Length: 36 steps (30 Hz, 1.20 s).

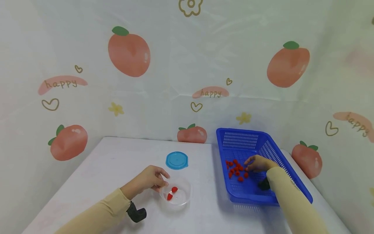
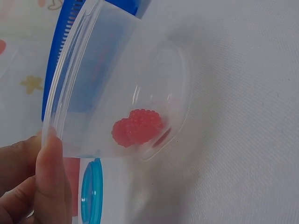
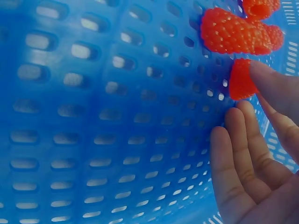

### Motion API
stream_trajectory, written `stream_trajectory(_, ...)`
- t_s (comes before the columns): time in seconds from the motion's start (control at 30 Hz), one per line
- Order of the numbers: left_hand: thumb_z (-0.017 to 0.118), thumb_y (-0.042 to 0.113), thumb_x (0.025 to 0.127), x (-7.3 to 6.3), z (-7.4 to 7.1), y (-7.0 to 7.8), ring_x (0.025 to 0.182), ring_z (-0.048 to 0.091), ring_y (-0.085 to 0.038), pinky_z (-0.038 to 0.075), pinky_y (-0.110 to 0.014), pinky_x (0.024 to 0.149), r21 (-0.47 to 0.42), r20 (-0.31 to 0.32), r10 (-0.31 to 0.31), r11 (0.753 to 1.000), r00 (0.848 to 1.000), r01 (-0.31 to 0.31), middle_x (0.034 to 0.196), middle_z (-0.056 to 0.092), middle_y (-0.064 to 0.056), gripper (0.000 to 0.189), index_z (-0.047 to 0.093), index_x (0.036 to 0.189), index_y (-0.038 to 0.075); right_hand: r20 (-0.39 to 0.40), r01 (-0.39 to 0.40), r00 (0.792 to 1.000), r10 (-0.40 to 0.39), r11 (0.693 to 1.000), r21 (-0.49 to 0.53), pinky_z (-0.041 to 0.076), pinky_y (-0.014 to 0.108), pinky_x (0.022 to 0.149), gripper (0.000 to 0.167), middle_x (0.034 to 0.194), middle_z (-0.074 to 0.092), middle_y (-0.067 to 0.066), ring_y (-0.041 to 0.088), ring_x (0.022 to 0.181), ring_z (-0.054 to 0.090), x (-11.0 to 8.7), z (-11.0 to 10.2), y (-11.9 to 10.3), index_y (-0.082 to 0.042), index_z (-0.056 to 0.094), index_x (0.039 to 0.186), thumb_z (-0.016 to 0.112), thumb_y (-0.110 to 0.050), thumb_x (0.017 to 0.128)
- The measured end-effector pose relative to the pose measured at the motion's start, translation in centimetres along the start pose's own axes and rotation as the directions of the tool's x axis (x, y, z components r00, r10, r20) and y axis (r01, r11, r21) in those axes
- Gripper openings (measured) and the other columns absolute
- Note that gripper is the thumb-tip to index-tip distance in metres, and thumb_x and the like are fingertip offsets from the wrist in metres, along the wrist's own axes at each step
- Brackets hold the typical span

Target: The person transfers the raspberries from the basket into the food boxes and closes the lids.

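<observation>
My left hand (image 1: 154, 178) pinches the rim of a clear round plastic tub (image 1: 183, 196) standing on the white table. Two red raspberries (image 2: 145, 125) lie at the bottom of the tub. Over at the right, my right hand (image 1: 257, 163) is down inside a blue plastic basket (image 1: 267, 197). Its thumb and forefinger come together at one raspberry (image 3: 240, 81), while the other fingers extend beside it, close over the slotted floor. Several more raspberries (image 1: 236, 169) are scattered in the basket, to the left of this hand.
A translucent blue lid (image 1: 177, 160) lies flat on the table (image 1: 122, 159) behind the tub. The basket's raised walls surround the right hand. A white cloth backdrop (image 1: 163, 58) with printed fruit stands behind the table.
</observation>
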<state>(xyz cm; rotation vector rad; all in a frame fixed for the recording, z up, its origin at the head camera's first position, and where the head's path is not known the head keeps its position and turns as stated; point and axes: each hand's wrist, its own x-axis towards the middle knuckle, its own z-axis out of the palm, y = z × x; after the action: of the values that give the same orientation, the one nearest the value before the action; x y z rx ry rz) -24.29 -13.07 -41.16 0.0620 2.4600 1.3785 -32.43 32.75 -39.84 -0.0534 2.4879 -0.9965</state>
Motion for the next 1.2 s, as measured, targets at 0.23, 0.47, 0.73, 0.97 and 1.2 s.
stream_trajectory(0.23,0.079,0.009,0.079,-0.33,-0.01,0.15,0.051,0.055,-0.014,0.055,-0.024,0.053,-0.001,-0.004,0.009,1.0,1.0,-0.009,0.07,0.057,-0.006,0.024,0.07,0.101,0.004,-0.001,-0.017,1.0,0.017,1.0,0.013,0.056,0.031,0.077,0.02,0.086,0.066,0.006,0.014,0.08,0.061,0.27,0.21,0.17,0.009,0.062,0.105,0.067,0.002,0.086)
stream_trajectory(0.47,0.078,0.008,0.08,-0.53,0.01,0.31,0.051,0.054,-0.013,0.055,-0.023,0.053,-0.003,0.002,0.013,1.0,1.0,-0.013,0.069,0.057,-0.006,0.026,0.069,0.103,0.002,0.022,0.011,1.0,-0.011,1.0,-0.004,0.056,0.029,0.075,0.013,0.084,0.066,0.007,0.014,0.076,0.06,-0.05,0.41,-0.08,0.011,0.062,0.099,0.063,0.007,0.086)
stream_trajectory(0.73,0.077,0.007,0.08,-0.58,0.04,0.34,0.051,0.054,-0.013,0.054,-0.023,0.053,-0.002,-0.001,0.015,1.0,1.0,-0.015,0.069,0.057,-0.006,0.026,0.069,0.104,0.002,0.017,0.012,1.0,-0.011,0.998,-0.066,0.055,0.03,0.075,0.009,0.083,0.066,0.005,0.015,0.076,0.059,-0.27,0.37,-0.29,0.008,0.065,0.096,0.064,0.005,0.087)
stream_trajectory(0.97,0.077,0.008,0.08,-0.6,0.04,0.32,0.051,0.054,-0.014,0.055,-0.023,0.053,0.004,-0.006,0.02,1.0,1.0,-0.02,0.068,0.057,-0.006,0.026,0.069,0.104,0.002,0.019,0.019,1.0,-0.018,0.999,-0.048,0.056,0.03,0.074,0.008,0.082,0.066,0.005,0.014,0.076,0.059,-0.27,0.18,-0.38,0.009,0.064,0.095,0.062,0.005,0.088)
stream_trajectory(1.2,0.078,0.008,0.079,-0.54,0.1,0.32,0.051,0.054,-0.014,0.055,-0.024,0.053,0.001,-0.01,0.016,1.0,1.0,-0.016,0.068,0.057,-0.006,0.025,0.069,0.102,0.003,0.034,0.002,0.999,0.001,0.998,-0.069,0.055,0.031,0.077,0.009,0.083,0.066,0.005,0.015,0.078,0.059,-0.46,0.24,-0.46,0.009,0.064,0.095,0.064,0.004,0.088)
